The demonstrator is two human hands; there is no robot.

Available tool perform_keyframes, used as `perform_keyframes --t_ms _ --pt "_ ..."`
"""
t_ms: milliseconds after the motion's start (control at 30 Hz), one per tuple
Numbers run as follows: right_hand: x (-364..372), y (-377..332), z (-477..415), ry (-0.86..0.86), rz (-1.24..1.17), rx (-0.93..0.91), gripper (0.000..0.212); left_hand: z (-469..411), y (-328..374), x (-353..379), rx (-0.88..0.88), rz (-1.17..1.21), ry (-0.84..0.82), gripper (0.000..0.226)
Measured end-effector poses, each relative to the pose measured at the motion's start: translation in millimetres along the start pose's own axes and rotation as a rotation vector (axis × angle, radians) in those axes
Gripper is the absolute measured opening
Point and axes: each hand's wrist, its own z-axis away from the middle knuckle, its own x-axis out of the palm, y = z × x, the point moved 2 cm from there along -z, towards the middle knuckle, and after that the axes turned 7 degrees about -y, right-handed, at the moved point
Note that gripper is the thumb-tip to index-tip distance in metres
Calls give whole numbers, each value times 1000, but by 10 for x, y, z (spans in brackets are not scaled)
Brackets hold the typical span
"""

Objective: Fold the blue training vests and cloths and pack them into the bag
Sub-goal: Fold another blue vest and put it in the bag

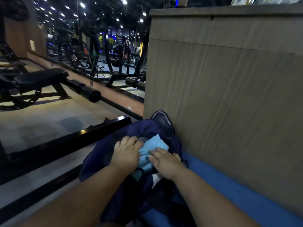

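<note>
Pale blue, dimpled fabric right in the middle here: a folded cloth (154, 145) sits in the mouth of the dark navy bag (98, 154), squarely between the two hands. The left hand (127, 152) is at its left edge, fingers bent over with the tips tucked out of sight where cloth meets bag rim, so whether they clasp cloth, rim or nothing I cannot tell. The right hand (165, 161) comes across from the other side, fingers (154, 155) fairly straight and spread flat on top of the cloth, pressing rather than gripping. The cloth's long axis runs away from the fingertips toward the bag's upturned flap (161, 122), so the push that matters looks to be down and inward. The right hand lies more fully over it and seems better placed to drive it. The cloth is soft and limp, and the bag is slack and crumpled, likely offering little support. Beyond the right knuckles are a blue padded seat (229, 185) and a wood-grain panel (221, 95); past the left fingers runs a glossy black rail (82, 135).
</note>
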Motion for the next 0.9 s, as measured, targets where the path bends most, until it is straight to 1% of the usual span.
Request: perform_keyframes --t_ms 33,67,100,133,200,233,300,367,433,467,533,567,633,700,767,800,900 --pt "33 16 -31 -10 7 5 49 -4 21 -13 52 40 20 33" --pt "55 23 -46 -6 25 1 49 -11 52 -9 96 136 -27 38" --pt "70 33 -60 2 53 -3 49 -11 96 -10 105 225 -136 44" --pt "90 51 -78 4 85 -3 49 7 113 34 94 275 -279 49" --pt "135 94 -100 -33 121 15 48 46 88 130 103 176 -513 56" --pt "153 114 -100 -56 122 27 49 70 75 165 112 125 -600 58" --pt "167 146 -78 -65 117 24 49 88 54 207 121 40 -692 60" --pt "146 171 -4 -37 95 1 48 45 78 159 135 -57 -739 60" --pt "121 219 113 12 59 -25 47 -37 145 73 121 -138 -754 58" --pt "108 260 186 54 39 -43 46 -83 213 13 113 -163 -731 53" --pt "81 357 348 148 -12 -73 41 -152 423 -97 106 -180 -600 38" --pt "74 421 436 193 -35 -73 39 -161 566 -147 106 -161 -512 32" --pt "83 595 627 265 -59 -37 36 -111 921 -204 150 -69 -367 32" --pt "112 819 893 293 -81 28 35 4 1336 -221 226 66 -320 35" --pt "174 1099 1222 268 -89 134 37 141 1748 -207 298 135 -323 37" --pt "210 1255 1410 245 -90 204 39 214 1947 -184 330 144 -351 39" --pt "308 1720 2004 203 -93 399 41 421 2522 -73 406 166 -521 42"
